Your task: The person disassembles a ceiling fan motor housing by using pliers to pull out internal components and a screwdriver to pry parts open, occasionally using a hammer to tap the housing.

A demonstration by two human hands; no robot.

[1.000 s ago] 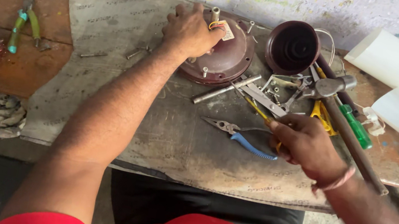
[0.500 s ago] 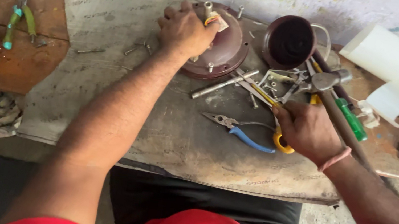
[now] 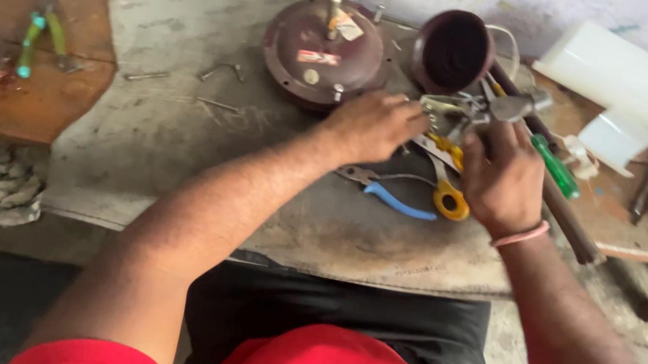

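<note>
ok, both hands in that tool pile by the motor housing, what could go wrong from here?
Left hand and right hand crowd the tangled tools; fingers might get pinched. Loose bolts on the mat could roll off. The scissors may snag the right hand.

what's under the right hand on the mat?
Under the right hand: yellow-handled scissors and blue-handled pliers poke out on the grey mat. The hand covers whatever it grips, beside the left hand.
</note>
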